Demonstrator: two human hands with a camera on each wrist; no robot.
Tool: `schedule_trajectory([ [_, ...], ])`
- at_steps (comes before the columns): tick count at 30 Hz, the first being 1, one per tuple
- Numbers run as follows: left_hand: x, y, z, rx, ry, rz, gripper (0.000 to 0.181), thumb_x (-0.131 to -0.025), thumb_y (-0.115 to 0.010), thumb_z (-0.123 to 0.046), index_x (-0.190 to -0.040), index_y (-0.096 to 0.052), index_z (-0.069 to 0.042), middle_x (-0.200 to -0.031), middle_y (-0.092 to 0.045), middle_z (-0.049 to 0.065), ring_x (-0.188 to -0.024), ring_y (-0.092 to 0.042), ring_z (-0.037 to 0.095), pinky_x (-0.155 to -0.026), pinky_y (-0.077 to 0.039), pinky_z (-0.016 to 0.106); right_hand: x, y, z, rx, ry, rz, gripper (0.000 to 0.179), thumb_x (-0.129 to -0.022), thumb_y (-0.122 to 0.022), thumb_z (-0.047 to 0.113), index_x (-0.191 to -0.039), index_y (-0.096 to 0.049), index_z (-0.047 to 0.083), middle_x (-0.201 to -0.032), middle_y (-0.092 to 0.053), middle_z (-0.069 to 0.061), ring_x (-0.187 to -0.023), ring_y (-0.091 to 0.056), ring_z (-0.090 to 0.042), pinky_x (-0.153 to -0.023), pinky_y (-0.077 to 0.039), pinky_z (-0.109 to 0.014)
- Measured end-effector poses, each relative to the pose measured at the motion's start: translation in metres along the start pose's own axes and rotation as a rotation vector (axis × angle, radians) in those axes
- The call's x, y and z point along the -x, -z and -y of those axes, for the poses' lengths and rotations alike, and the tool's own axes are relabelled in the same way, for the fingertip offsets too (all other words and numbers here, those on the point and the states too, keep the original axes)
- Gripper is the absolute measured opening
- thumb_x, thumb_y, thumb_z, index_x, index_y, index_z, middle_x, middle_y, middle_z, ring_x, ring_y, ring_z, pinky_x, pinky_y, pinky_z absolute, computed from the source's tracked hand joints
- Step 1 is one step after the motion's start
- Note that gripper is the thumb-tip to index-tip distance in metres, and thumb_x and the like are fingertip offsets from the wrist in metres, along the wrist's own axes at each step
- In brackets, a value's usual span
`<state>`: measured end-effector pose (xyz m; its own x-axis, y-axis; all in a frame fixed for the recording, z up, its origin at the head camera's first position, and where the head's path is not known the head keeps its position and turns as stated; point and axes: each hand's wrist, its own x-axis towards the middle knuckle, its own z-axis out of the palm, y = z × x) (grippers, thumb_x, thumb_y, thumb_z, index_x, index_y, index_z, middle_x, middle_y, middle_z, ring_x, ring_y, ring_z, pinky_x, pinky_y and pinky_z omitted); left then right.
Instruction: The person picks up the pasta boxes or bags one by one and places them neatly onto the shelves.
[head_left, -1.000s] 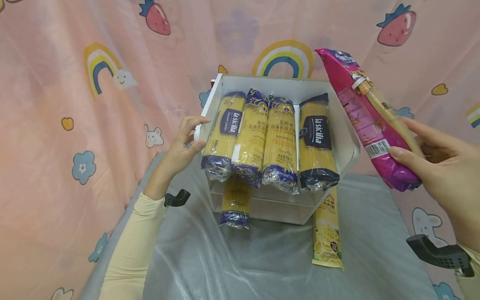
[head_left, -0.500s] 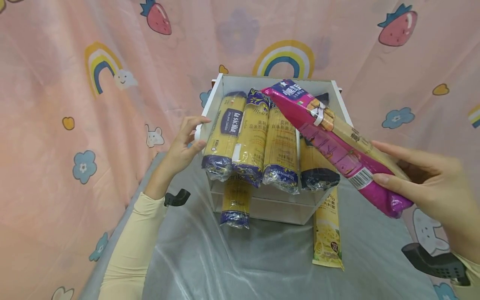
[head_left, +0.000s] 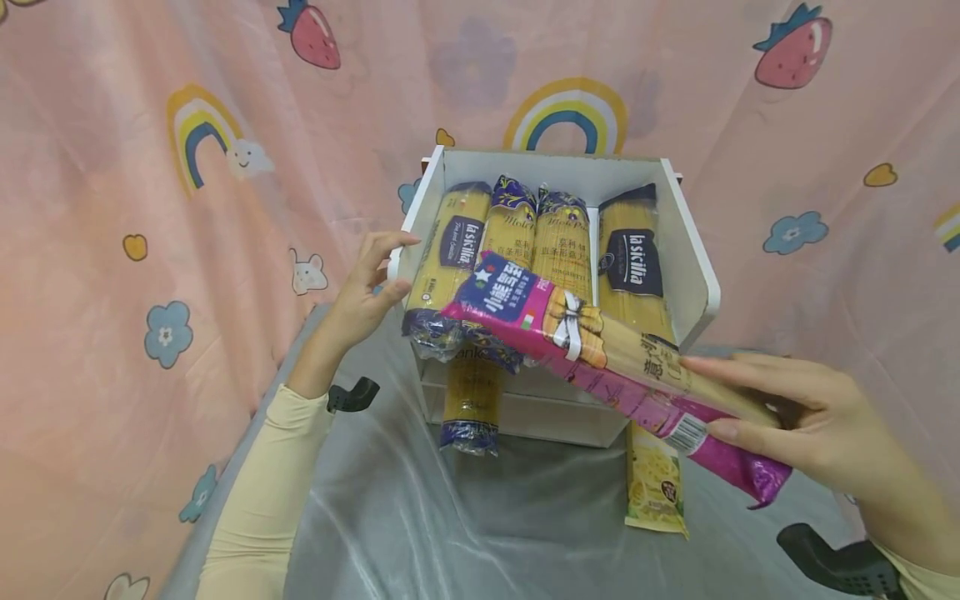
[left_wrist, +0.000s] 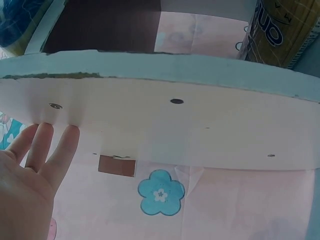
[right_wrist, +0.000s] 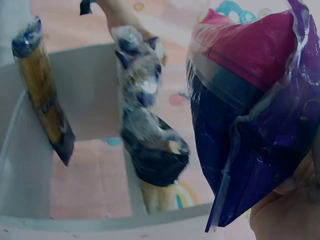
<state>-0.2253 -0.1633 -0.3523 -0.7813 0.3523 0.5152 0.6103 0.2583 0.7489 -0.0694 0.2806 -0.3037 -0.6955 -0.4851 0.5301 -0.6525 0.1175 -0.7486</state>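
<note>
My right hand (head_left: 817, 425) grips a magenta pack of spaghetti (head_left: 607, 358) near its lower end, thumb on one side and fingers on the other. The pack slants across the front of a white shelf unit (head_left: 692, 250), overlapping the packs on its top level. Up close in the right wrist view, the blue and pink wrapper (right_wrist: 240, 95) fills the right side. My left hand (head_left: 360, 287) is at the unit's left side panel; in the left wrist view its extended fingers (left_wrist: 64, 150) touch the panel's outer face (left_wrist: 140, 115).
Several yellow spaghetti packs (head_left: 457, 250) lie side by side on the top level, with a gap before the rightmost one (head_left: 632, 258). Another spaghetti pack (head_left: 471, 412) sticks out below left. A yellow pack (head_left: 655, 492) protrudes low right over the grey cloth (head_left: 540, 533).
My right hand has brought the magenta pack left and down from the unit's right side to its front, tilting it closer to level. My left hand has stayed at the side panel.
</note>
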Motion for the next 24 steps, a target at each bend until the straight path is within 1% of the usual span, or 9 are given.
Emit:
schedule_trajectory([
  [1,0.000,0.000,0.000,0.000,0.003,0.002,0.086,-0.083,-0.049,-0.079,-0.142,-0.043,-0.015,-0.138,-0.035,0.017,-0.116,-0.042,0.019,-0.099,-0.043,0.060,0.001,-0.002,-0.002,-0.048,0.023,0.027,0.059,-0.067,-0.073,-0.026,-0.123,-0.057,-0.019,-0.124,-0.070,-0.008,-0.094,-0.063,-0.010,-0.071,-0.055,-0.014],
  [3,0.000,0.000,0.000,0.001,0.007,0.004,0.087,-0.083,-0.049,-0.079,-0.142,-0.043,-0.015,-0.138,-0.034,0.017,-0.116,-0.043,0.019,-0.099,-0.043,0.060,0.002,-0.007,-0.007,-0.065,0.074,0.076,0.058,-0.069,-0.074,-0.022,-0.124,-0.057,-0.019,-0.130,-0.067,-0.009,-0.102,-0.064,-0.010,-0.079,-0.055,-0.013],
  [5,0.000,0.000,0.000,0.000,0.008,0.005,0.087,-0.083,-0.050,-0.079,-0.142,-0.043,-0.016,-0.138,-0.035,0.016,-0.117,-0.043,0.020,-0.099,-0.043,0.060,0.004,-0.011,-0.010,-0.057,0.104,0.110,0.057,-0.070,-0.075,-0.019,-0.124,-0.058,-0.017,-0.124,-0.070,-0.006,-0.097,-0.062,-0.007,-0.072,-0.051,-0.010],
  [7,0.000,0.000,0.000,0.001,0.005,0.005,0.087,-0.083,-0.050,-0.079,-0.142,-0.043,-0.015,-0.137,-0.035,0.016,-0.116,-0.043,0.020,-0.099,-0.044,0.060,0.005,-0.015,-0.013,-0.047,0.126,0.140,0.056,-0.071,-0.075,-0.017,-0.125,-0.059,-0.016,-0.106,-0.070,-0.001,-0.085,-0.057,-0.003,-0.063,-0.045,-0.008],
  [10,-0.001,0.000,0.001,-0.001,-0.001,0.004,0.087,-0.083,-0.050,-0.078,-0.142,-0.043,-0.015,-0.137,-0.035,0.017,-0.115,-0.043,0.020,-0.098,-0.045,0.059,0.007,-0.021,-0.013,-0.034,0.143,0.164,0.055,-0.072,-0.075,-0.016,-0.125,-0.060,-0.014,-0.079,-0.054,0.003,-0.068,-0.043,-0.001,-0.050,-0.034,-0.010],
  [12,-0.001,0.000,0.002,-0.003,-0.004,0.005,0.087,-0.083,-0.051,-0.078,-0.142,-0.043,-0.015,-0.136,-0.035,0.018,-0.115,-0.043,0.020,-0.097,-0.045,0.059,0.007,-0.024,-0.014,-0.053,0.176,0.186,0.054,-0.074,-0.074,-0.015,-0.126,-0.058,-0.015,-0.073,-0.042,0.003,-0.063,-0.038,-0.001,-0.051,-0.032,-0.009],
  [13,-0.001,0.000,0.002,-0.004,-0.004,0.005,0.087,-0.083,-0.051,-0.078,-0.142,-0.043,-0.015,-0.136,-0.034,0.018,-0.115,-0.043,0.020,-0.097,-0.045,0.060,0.007,-0.025,-0.014,-0.052,0.187,0.195,0.054,-0.075,-0.074,-0.014,-0.126,-0.058,-0.014,-0.072,-0.041,0.002,-0.062,-0.037,-0.001,-0.051,-0.032,-0.008],
  [18,-0.001,0.001,0.003,-0.007,-0.008,-0.003,0.086,-0.083,-0.050,-0.079,-0.141,-0.044,-0.016,-0.136,-0.036,0.017,-0.115,-0.044,0.020,-0.100,-0.044,0.062,0.010,-0.030,-0.017,-0.057,0.182,0.247,0.059,-0.073,-0.072,-0.018,-0.130,-0.058,-0.011,-0.076,-0.046,0.002,-0.061,-0.037,0.000,-0.053,-0.034,-0.006],
  [24,-0.001,0.000,0.003,-0.001,-0.004,-0.002,0.086,-0.083,-0.051,-0.078,-0.141,-0.043,-0.016,-0.137,-0.036,0.016,-0.117,-0.044,0.018,-0.100,-0.045,0.060,0.023,-0.040,-0.029,-0.012,0.089,0.260,0.061,-0.072,-0.072,-0.018,-0.131,-0.060,-0.006,-0.077,-0.047,0.003,-0.060,-0.038,0.002,-0.052,-0.036,-0.007],
])
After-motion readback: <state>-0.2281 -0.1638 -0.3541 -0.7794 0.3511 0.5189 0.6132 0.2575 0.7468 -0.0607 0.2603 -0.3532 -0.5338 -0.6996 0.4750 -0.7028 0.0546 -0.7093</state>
